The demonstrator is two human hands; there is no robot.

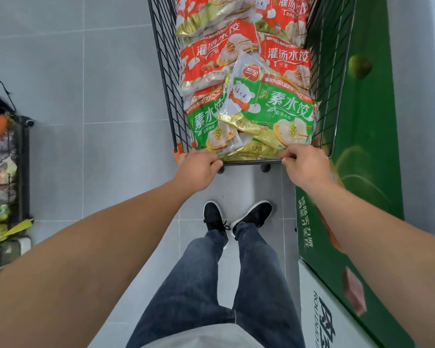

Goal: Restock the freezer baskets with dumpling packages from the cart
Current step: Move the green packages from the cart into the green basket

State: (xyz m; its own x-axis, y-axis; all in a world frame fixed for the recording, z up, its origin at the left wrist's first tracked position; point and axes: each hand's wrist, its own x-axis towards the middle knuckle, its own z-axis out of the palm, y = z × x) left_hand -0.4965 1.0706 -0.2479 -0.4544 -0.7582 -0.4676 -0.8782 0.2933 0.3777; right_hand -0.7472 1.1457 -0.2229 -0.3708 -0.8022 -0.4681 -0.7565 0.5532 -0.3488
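A dark wire cart (165,71) stands straight ahead, filled with dumpling packages. Green packages (281,109) lie at the near end, red packages (211,56) behind them and further back. My left hand (197,169) is shut on the left part of the cart handle (251,161), next to an orange end cap. My right hand (305,165) is shut on the right part of the same handle. Both arms are stretched forward. No package is in either hand.
A green freezer cabinet side (367,146) runs along the right, close to the cart. On the left stands a black wire rack (23,172) with bagged goods. Grey tiled floor (86,96) lies between them. My legs and dark shoes (236,217) are below the handle.
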